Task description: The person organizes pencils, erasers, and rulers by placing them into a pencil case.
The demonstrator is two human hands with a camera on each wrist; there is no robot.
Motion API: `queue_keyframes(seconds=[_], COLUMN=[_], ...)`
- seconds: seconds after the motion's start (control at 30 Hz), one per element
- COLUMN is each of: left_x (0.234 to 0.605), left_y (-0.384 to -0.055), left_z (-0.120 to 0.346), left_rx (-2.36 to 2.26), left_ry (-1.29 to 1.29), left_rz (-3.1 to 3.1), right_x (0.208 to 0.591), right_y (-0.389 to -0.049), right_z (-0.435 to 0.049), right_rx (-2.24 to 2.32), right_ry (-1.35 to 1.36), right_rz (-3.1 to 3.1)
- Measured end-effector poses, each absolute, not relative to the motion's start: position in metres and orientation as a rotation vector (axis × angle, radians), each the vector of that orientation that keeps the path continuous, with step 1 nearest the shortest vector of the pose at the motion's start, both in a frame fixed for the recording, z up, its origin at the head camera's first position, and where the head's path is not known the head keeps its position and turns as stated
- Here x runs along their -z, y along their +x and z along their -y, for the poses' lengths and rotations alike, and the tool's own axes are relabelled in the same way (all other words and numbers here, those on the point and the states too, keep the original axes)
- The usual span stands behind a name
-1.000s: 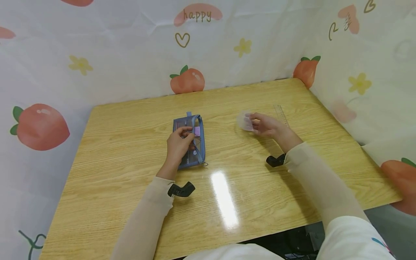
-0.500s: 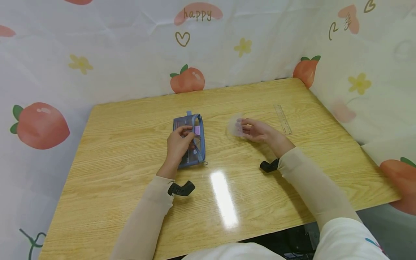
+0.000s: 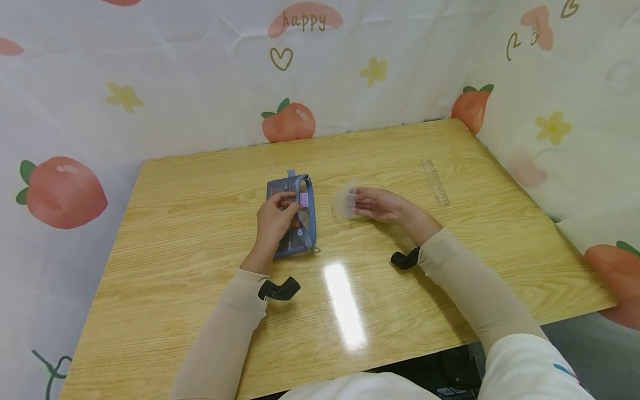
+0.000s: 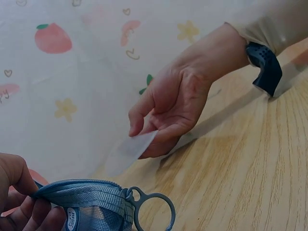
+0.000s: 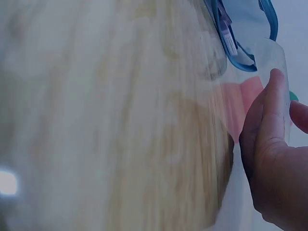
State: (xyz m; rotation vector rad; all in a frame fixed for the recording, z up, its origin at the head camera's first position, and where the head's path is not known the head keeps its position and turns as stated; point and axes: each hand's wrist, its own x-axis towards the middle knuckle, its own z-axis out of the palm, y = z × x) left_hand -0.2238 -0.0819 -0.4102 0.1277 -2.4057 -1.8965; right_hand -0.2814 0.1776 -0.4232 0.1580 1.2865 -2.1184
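A blue see-through zip pencil pouch (image 3: 294, 241) lies on the table with its zip side undone and its mouth facing right. The left hand (image 3: 274, 225) pinches the edge of that mouth between thumb and fingers. Inside the pouch a small purple item (image 3: 304, 200) shows. To the right, above the tabletop, the right hand (image 3: 381, 205) pinches a clear, half-round protractor (image 3: 344, 200) by its straight edge, the curved side towards the pouch. In the left wrist view the protractor (image 4: 126, 153) tilts down from the fingertips, short of the pouch's metal-look ring (image 4: 156, 211).
A clear ruler (image 3: 436, 183) lies on the wooden table (image 3: 200, 222) at the right, beyond the right forearm. Behind and beside the table hangs a white cloth (image 3: 200, 83) printed with peaches and flowers.
The right hand has moved left with the protractor, closer to the pouch, and the whole ruler has come into sight. The left hand keeps its place on the pouch.
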Motion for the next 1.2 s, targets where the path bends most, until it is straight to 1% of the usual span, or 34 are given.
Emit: queue_keyframes(seconds=[0.53,0.93,1.2], left_x=[0.410,0.409,0.409], left_y=[-0.225,-0.222,-0.222], left_z=[0.081,0.081,0.081], left_rx=[1.895,1.887,1.901], left_ry=[0.123,0.124,0.125], left_rz=[2.405,2.412,2.413], right_x=[0.419,0.423,0.422], right_y=[-0.285,-0.292,-0.287], right_z=[-0.133,-0.103,-0.085], right_rx=[2.004,1.954,1.950], right_ry=[0.056,0.084,0.106], right_rz=[-1.430,-1.567,-1.756])
